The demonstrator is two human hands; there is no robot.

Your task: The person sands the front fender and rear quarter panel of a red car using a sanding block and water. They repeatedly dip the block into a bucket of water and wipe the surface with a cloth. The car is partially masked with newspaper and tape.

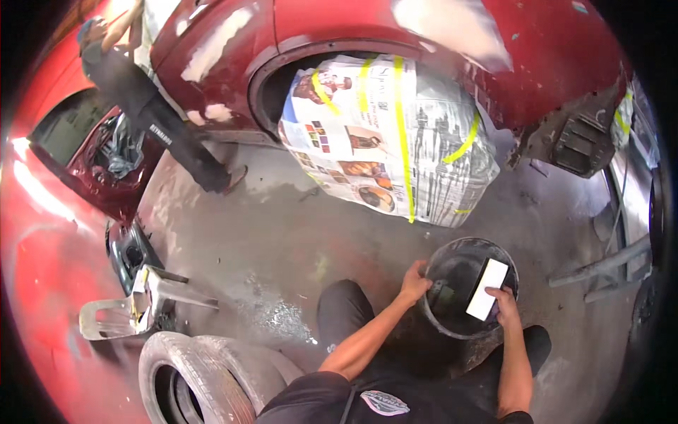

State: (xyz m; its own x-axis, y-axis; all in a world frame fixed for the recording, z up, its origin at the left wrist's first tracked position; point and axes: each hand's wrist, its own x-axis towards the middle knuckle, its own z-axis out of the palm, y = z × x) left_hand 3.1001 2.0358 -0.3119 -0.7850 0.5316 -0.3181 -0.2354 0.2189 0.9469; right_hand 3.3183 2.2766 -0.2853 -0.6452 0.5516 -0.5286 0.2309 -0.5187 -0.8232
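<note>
Between my knees stands a round dark bucket (450, 263), its rim worn grey, with something dark in it. My left hand (415, 284) is closed on the bucket's left rim. Over the bucket's right side, my right hand (504, 307) holds a flat oblong slab (486, 291) with a white face and dark edges, its thumb on the near edge. What kind of thing the slab is, I cannot make out. Ahead of the bucket is a car wheel (381, 141) wrapped in newspaper and yellow tape.
A red car body (325, 25) with pale sanded patches arches over the wheel. Old tyres (201, 378) and a toppled plastic chair (159, 300) are at my left. Another person (145, 99) stands at the far left by a red car door. Metal bars (607, 265) lie right.
</note>
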